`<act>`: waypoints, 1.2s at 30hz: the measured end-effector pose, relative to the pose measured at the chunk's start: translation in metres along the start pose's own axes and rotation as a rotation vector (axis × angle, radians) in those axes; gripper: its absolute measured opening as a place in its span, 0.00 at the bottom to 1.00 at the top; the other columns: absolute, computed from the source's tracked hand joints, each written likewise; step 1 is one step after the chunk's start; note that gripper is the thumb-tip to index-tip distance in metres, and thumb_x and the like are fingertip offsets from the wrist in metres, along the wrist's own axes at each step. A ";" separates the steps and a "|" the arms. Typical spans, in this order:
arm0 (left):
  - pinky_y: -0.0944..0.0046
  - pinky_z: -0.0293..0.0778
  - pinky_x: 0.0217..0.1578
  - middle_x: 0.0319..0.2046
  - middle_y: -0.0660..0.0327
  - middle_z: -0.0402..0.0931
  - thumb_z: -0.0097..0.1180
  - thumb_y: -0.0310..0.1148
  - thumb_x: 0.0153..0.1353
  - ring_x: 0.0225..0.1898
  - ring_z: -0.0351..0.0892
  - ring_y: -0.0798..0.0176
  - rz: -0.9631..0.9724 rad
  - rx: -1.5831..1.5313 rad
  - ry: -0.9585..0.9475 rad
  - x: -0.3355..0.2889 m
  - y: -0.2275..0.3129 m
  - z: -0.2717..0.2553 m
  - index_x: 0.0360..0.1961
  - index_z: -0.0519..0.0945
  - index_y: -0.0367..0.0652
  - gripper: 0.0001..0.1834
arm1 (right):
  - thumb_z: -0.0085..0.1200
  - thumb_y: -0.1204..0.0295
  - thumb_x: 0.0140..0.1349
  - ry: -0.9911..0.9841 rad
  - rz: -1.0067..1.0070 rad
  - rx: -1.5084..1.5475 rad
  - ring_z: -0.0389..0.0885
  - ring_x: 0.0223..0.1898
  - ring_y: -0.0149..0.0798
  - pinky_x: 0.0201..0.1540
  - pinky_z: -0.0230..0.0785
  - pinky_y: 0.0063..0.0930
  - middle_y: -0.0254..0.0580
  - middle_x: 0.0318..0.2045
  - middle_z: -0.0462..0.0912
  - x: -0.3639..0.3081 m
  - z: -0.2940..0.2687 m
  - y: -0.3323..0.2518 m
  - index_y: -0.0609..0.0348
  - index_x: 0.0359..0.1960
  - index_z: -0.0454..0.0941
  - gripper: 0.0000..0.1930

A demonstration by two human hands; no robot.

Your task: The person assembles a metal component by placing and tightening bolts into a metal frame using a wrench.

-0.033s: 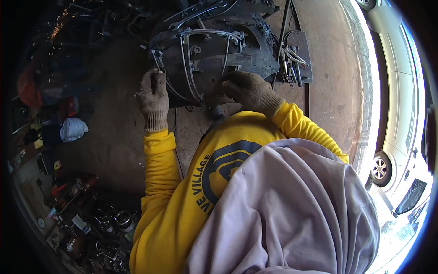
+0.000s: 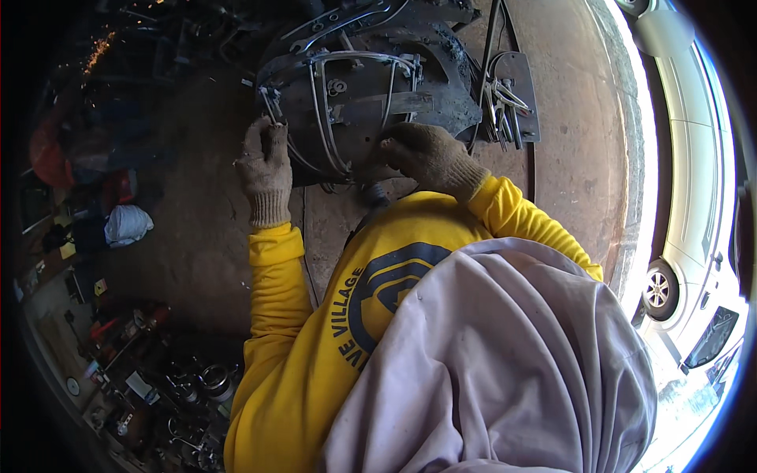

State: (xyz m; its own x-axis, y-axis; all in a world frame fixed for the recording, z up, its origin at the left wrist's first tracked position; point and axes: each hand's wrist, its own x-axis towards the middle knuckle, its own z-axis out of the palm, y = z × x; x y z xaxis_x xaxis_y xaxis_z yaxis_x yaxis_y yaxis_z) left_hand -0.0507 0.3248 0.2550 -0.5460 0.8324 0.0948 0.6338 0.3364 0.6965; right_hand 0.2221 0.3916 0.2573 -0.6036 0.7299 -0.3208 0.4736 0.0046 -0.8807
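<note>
Nothing has shifted from the earlier head view, taken at the same instant: both gloved hands sit in the same places on the same work. The left hand (image 2: pixel 266 167), in a tan knit glove, is raised at the left edge of the wire frame (image 2: pixel 347 94), its fingers closed around one of the thin rods there. The right hand (image 2: pixel 430 158), in a darker glove of the same kind, rests palm down against the dark rounded metal body (image 2: pixel 410 98) that the frame is fixed over; whether it grips anything beneath the palm cannot be told. The two hands are apart, one at each side of the piece. The frame and body lie on the far side of the concrete floor (image 2: pixel 576 134), straight ahead of the person in the yellow sleeves. One flat metal plate (image 2: pixel 516 98) lies just right of the body, with a cluster of slim steel tools on it, too tangled to count. One white bundle (image 2: pixel 126 223) sits well to the left, near cluttered shelves. One white car (image 2: pixel 694 181) stands at the far right, in sunlight. Orange sparks (image 2: pixel 98 49) show at the far left.
</note>
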 end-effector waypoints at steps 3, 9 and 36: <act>0.61 0.78 0.48 0.44 0.56 0.86 0.62 0.41 0.68 0.47 0.86 0.59 0.050 0.070 0.026 0.005 -0.005 0.009 0.54 0.81 0.42 0.19 | 0.52 0.56 0.69 0.014 0.006 0.032 0.83 0.48 0.58 0.52 0.74 0.45 0.54 0.44 0.85 -0.001 0.003 -0.007 0.57 0.49 0.82 0.19; 0.63 0.75 0.54 0.49 0.55 0.85 0.61 0.39 0.68 0.50 0.83 0.62 -0.168 -0.198 -0.005 0.008 0.002 0.012 0.59 0.79 0.38 0.23 | 0.52 0.56 0.70 -0.033 0.015 0.029 0.83 0.48 0.58 0.52 0.74 0.45 0.54 0.44 0.84 0.010 0.007 0.003 0.57 0.49 0.82 0.19; 0.45 0.75 0.57 0.65 0.47 0.71 0.58 0.57 0.65 0.63 0.73 0.42 0.437 0.411 0.126 -0.012 0.047 0.028 0.70 0.67 0.47 0.39 | 0.54 0.52 0.72 0.472 -0.260 0.134 0.84 0.43 0.38 0.48 0.74 0.31 0.45 0.40 0.87 0.040 -0.076 -0.033 0.60 0.52 0.82 0.22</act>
State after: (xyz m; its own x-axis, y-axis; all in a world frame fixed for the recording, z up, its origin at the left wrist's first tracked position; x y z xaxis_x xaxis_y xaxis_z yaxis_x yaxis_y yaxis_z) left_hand 0.0012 0.3436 0.2666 -0.2328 0.8816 0.4107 0.9594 0.1391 0.2453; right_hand 0.2312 0.4728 0.3004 -0.3222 0.9436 0.0766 0.2435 0.1608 -0.9565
